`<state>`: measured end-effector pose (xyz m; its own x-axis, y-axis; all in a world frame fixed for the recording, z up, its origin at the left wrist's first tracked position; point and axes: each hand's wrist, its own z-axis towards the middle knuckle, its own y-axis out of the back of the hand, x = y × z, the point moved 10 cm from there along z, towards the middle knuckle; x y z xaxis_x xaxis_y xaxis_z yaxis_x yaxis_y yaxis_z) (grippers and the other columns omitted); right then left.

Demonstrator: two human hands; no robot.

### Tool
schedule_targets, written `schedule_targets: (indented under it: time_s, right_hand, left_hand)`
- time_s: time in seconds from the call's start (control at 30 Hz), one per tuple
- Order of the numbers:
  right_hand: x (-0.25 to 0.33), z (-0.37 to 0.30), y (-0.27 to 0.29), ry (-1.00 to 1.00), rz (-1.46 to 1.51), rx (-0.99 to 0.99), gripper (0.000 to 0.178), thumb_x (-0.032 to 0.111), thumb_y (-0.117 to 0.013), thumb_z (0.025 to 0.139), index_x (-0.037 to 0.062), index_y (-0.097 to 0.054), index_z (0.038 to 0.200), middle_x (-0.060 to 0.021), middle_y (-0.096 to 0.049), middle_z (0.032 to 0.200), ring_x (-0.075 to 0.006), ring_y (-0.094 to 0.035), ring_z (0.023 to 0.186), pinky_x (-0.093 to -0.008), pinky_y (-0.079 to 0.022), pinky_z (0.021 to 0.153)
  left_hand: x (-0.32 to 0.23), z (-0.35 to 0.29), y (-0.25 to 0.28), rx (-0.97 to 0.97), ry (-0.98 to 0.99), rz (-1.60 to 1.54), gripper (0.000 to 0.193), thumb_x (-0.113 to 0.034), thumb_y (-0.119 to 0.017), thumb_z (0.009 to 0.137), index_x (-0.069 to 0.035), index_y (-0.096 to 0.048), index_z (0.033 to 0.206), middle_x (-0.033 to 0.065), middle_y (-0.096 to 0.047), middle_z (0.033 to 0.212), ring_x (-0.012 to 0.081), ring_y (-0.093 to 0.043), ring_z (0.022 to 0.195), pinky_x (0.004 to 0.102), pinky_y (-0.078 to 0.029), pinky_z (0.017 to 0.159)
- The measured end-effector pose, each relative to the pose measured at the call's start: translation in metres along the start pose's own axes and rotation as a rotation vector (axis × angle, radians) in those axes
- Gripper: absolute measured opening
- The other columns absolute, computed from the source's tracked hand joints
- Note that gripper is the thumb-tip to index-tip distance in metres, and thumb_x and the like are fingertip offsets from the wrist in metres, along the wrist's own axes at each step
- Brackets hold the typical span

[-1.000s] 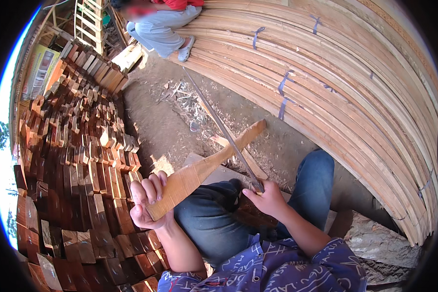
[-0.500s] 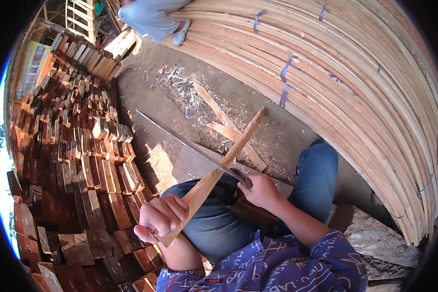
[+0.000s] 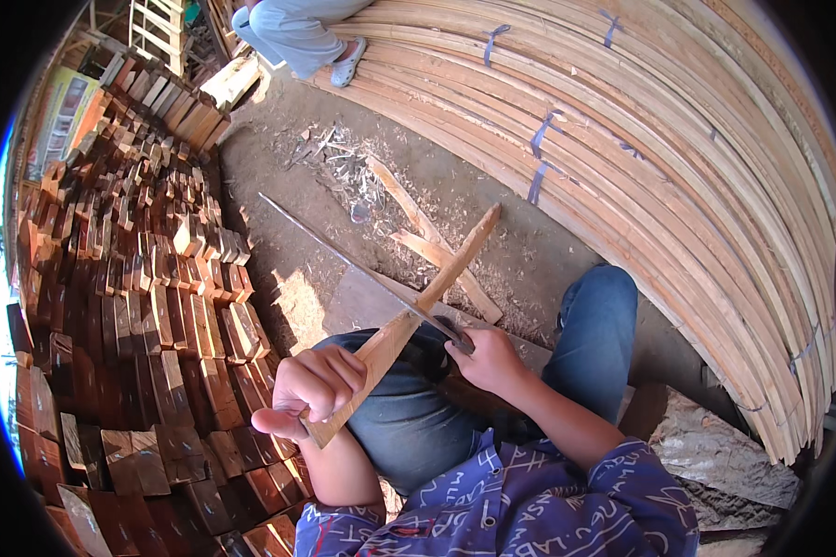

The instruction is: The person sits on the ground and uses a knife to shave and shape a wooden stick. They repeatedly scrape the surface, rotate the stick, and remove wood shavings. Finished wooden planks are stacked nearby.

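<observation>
My left hand (image 3: pixel 314 388) is closed round the near, wider end of a pale wooden stick (image 3: pixel 385 353), its thumb sticking out to the left. From there the stick slants away over my thigh to a narrowed far end. My right hand (image 3: pixel 489 360) grips a machete-like long metal blade (image 3: pixel 344 257) at its near end; the fingers hide the handle. The blade points to the far left and lies across the middle of the stick, seemingly touching it. Beyond, two rough wood pieces, one long (image 3: pixel 401 198) and one short (image 3: pixel 420 248), lie on the ground.
Stacked wooden blocks (image 3: pixel 176 325) rise along my left. Long thin planks (image 3: pixel 567 204), tied with blue strips, curve along the right. Chips and shavings (image 3: pixel 348 172) litter the dirt floor. Another person's leg and shoe (image 3: pixel 346 65) rest by the planks. A rough log (image 3: pixel 715 441) lies at my right.
Both hands keep their grips, and the blade still crosses the stick at nearly the same place. The whole view has shifted slightly.
</observation>
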<state>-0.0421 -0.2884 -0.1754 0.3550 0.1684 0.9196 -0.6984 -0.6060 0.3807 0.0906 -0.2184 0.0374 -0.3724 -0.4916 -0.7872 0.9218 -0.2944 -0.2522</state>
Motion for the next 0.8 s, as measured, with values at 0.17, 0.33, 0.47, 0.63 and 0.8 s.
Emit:
schedule_targets:
  time_s: [0.17, 0.33, 0.47, 0.63, 0.8]
  right_hand:
    - [0.004, -0.009, 0.005, 0.027, -0.047, 0.025, 0.019, 0.02, -0.068, 0.084, 0.0013, -0.065, 0.079, -0.0227, -0.063, 0.072, -0.0439, -0.062, 0.07, -0.0502, -0.049, 0.063]
    - [-0.076, -0.004, 0.01, -0.189, -0.182, 0.034, 0.019, 0.02, -0.067, 0.084, 0.0016, -0.067, 0.083, -0.0222, -0.066, 0.077, -0.0427, -0.065, 0.078, -0.0496, -0.052, 0.07]
    - [-0.062, -0.005, 0.01, -0.214, -0.154, 0.064, 0.021, 0.022, -0.068, 0.084, 0.0018, -0.067, 0.083, -0.0226, -0.066, 0.077, -0.0424, -0.065, 0.078, -0.0498, -0.051, 0.07]
    - [-0.012, -0.006, 0.006, -0.125, -0.052, 0.084, 0.02, 0.022, -0.068, 0.083, 0.0019, -0.066, 0.082, -0.0225, -0.066, 0.077, -0.0424, -0.065, 0.077, -0.0506, -0.05, 0.069]
    - [-0.068, 0.006, 0.011, -0.2, -0.157, 0.009, 0.02, 0.023, -0.068, 0.083, 0.0024, -0.067, 0.083, -0.022, -0.066, 0.077, -0.0424, -0.065, 0.078, -0.05, -0.052, 0.072]
  left_hand:
    - [0.002, -0.004, -0.005, 0.046, -0.012, -0.003, 0.074, -0.079, -0.033, 0.09, -0.017, -0.028, 0.05, -0.0024, -0.028, 0.042, 0.0182, -0.028, 0.031, 0.031, -0.02, 0.037]
    - [0.002, 0.003, -0.009, 0.071, 0.015, -0.008, 0.074, -0.081, -0.032, 0.088, -0.018, -0.025, 0.051, -0.0022, -0.026, 0.042, 0.0183, -0.026, 0.031, 0.0323, -0.017, 0.038]
    - [0.004, 0.005, -0.007, 0.034, -0.004, -0.017, 0.075, -0.082, -0.032, 0.087, -0.018, -0.027, 0.05, -0.0028, -0.027, 0.041, 0.0167, -0.025, 0.03, 0.0314, -0.018, 0.037]
    - [0.003, 0.008, -0.011, 0.05, -0.014, -0.048, 0.076, -0.084, -0.03, 0.086, -0.018, -0.026, 0.05, -0.0029, -0.026, 0.042, 0.0176, -0.025, 0.03, 0.0315, -0.017, 0.038]
    - [0.003, 0.008, -0.01, 0.075, -0.003, -0.055, 0.075, -0.084, -0.031, 0.086, -0.018, -0.027, 0.05, -0.0031, -0.026, 0.042, 0.0177, -0.025, 0.03, 0.0317, -0.018, 0.038]
